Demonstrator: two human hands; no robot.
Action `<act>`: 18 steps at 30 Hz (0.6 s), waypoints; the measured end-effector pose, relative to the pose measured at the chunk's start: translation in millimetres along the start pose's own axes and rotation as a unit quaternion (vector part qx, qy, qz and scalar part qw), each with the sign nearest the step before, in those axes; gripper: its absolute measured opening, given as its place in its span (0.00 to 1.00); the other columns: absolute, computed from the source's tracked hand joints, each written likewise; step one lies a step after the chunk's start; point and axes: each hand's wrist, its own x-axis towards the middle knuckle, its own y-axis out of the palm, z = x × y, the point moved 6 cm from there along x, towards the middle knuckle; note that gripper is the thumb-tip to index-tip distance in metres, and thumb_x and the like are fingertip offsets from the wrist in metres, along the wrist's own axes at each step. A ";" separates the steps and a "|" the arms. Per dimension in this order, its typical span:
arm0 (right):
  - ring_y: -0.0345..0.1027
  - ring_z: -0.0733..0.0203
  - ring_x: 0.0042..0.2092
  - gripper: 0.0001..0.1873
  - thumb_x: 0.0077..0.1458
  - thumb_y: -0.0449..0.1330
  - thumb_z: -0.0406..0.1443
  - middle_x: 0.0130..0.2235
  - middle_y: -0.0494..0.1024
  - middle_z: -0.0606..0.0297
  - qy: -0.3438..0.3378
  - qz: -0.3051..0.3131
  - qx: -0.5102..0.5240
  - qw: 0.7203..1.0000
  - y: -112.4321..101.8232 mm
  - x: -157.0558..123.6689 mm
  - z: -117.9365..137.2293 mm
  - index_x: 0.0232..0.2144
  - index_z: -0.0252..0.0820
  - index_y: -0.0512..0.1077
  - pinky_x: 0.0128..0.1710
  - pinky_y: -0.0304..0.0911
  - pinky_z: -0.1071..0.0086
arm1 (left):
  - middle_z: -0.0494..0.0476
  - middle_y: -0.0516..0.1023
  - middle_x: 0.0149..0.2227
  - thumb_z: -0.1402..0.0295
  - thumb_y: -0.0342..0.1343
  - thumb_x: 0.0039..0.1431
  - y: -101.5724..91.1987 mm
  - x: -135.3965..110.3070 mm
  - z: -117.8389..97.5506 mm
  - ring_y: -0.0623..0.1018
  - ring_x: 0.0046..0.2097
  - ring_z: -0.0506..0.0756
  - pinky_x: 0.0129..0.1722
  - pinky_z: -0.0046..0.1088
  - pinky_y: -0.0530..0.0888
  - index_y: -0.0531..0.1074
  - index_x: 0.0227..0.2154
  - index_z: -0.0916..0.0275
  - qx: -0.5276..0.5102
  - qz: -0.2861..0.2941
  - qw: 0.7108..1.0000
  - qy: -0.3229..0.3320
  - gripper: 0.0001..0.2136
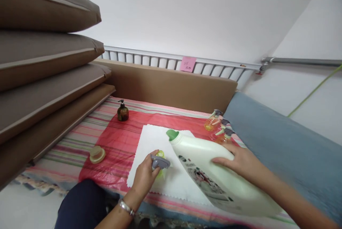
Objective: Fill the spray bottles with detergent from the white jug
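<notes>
My left hand [145, 175] is closed round a small spray bottle [159, 161] with a grey trigger head and yellow-green body, held over a white cloth [149, 143]. My right hand [236, 159] lies with fingers spread on a large white jug [213, 172] with a green cap [172, 134], lying on its side across the cloth. The cloth rests on a red plastic sheet [120, 140].
A brown pump bottle [123, 112] stands at the back left. A round beige lid [97, 154] sits on the striped cover. Two orange spray bottles [217, 127] lie beside a blue-grey cushion [280, 143]. Stacked brown cushions [45, 68] fill the left.
</notes>
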 end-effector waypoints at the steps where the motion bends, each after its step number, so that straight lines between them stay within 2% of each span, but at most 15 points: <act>1: 0.71 0.49 0.36 0.21 0.45 0.59 0.54 0.36 0.79 0.62 0.024 -0.022 0.023 0.999 0.3 0.3 -7.8 0.32 0.45 0.73 0.33 0.62 0.64 | 0.56 0.73 0.52 0.74 0.55 0.50 0.2 -0.1 -0.2 0.74 0.51 0.57 0.52 0.35 0.68 0.65 0.52 0.57 0.002 0.000 1.000 -0.002 0.24; 3: 0.71 0.50 0.32 0.22 0.42 0.60 0.54 0.32 0.78 0.62 0.071 -0.065 0.086 0.992 1.7 1.5 -22.0 0.30 0.43 0.73 0.29 0.61 0.65 | 0.56 0.73 0.53 0.74 0.55 0.50 0.6 -0.6 -0.7 0.74 0.51 0.57 0.52 0.35 0.68 0.65 0.52 0.57 0.003 0.002 1.000 -0.008 0.24; 5: 0.69 0.53 0.28 0.21 0.39 0.61 0.53 0.27 0.77 0.64 0.104 -0.116 0.171 0.973 4.4 4.1 -33.5 0.28 0.43 0.72 0.25 0.60 0.66 | 0.57 0.72 0.53 0.74 0.54 0.49 1.0 -1.0 -0.7 0.74 0.51 0.57 0.52 0.34 0.69 0.65 0.53 0.57 0.003 0.004 1.000 -0.014 0.25; 10: 0.61 0.59 0.19 0.20 0.41 0.60 0.51 0.15 0.65 0.73 0.115 -0.215 0.300 0.922 25.2 28.2 -47.7 0.30 0.42 0.70 0.20 0.56 0.68 | 0.57 0.71 0.55 0.76 0.54 0.48 2.7 1.7 8.6 0.72 0.53 0.57 0.53 0.32 0.68 0.65 0.53 0.57 0.008 0.007 1.000 -0.011 0.27; 15: 0.61 0.60 0.20 0.21 0.44 0.58 0.53 0.17 0.67 0.73 0.127 -0.267 0.369 0.881 60.8 76.2 -50.9 0.29 0.41 0.67 0.20 0.57 0.69 | 0.57 0.71 0.55 0.78 0.55 0.44 7.9 2.8 31.7 0.72 0.54 0.57 0.52 0.28 0.69 0.66 0.53 0.57 -0.015 0.014 1.000 0.003 0.29; 18: 0.61 0.60 0.21 0.22 0.42 0.59 0.53 0.18 0.68 0.71 0.127 -0.279 0.376 0.874 80.3 110.0 -44.7 0.29 0.41 0.67 0.22 0.56 0.69 | 0.54 0.72 0.54 0.72 0.59 0.46 10.2 1.7 42.7 0.74 0.52 0.58 0.50 0.29 0.71 0.67 0.52 0.54 -0.048 -0.003 0.998 -0.027 0.26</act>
